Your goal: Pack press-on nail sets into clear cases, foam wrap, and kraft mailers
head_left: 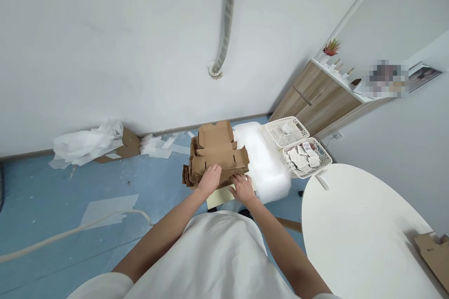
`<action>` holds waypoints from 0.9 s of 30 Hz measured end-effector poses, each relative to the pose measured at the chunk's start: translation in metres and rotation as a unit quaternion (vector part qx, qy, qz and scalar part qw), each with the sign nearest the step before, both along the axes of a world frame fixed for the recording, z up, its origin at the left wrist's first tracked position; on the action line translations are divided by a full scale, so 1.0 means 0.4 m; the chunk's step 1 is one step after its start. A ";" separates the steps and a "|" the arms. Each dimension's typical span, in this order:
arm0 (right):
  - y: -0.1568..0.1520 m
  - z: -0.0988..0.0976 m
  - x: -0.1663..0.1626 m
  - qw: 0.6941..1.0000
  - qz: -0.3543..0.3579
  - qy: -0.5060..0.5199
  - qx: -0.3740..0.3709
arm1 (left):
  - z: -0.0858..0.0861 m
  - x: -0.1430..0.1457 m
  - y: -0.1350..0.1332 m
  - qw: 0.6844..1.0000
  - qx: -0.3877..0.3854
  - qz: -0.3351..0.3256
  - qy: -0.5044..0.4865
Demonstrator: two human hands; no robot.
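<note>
A brown cardboard box [220, 159], partly unfolded with its lid raised at the back, lies on a stack of folded cardboard boxes [189, 173]. My left hand [210, 178] is closed at its front panel, fingers curled over the near edge. At the right part of that edge, my right hand [242, 188] touches the cardboard, its fingers stretched forward and the thumb apart. Some of its fingertips are hidden against the box. A pale yellow sheet [217, 197] shows beneath the stack.
A roll of white wrap [263, 163] lies right of the boxes. Two white baskets, one of them [326, 162] with small packets, stand beyond it. A round white table [358, 215] is at the right. Wrap scraps [91, 142] lie along the wall; a hose [70, 232] crosses the floor.
</note>
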State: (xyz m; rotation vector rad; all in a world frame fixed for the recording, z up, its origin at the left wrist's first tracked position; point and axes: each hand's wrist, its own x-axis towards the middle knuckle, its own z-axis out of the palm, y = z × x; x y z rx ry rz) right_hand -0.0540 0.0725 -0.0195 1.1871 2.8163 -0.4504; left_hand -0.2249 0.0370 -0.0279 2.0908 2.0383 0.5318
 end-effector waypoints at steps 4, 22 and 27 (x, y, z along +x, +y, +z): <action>0.017 -0.015 0.005 0.997 -0.034 0.006 -0.070 | 0.035 0.000 -0.017 0.996 0.077 0.032 -0.044; 0.238 0.197 -0.030 0.838 -0.267 0.193 -0.436 | 0.023 0.042 -0.148 0.987 0.091 -0.125 -0.049; 0.242 0.169 -0.022 0.839 -0.346 0.195 -0.371 | 0.022 0.044 -0.170 0.983 0.082 -0.159 -0.050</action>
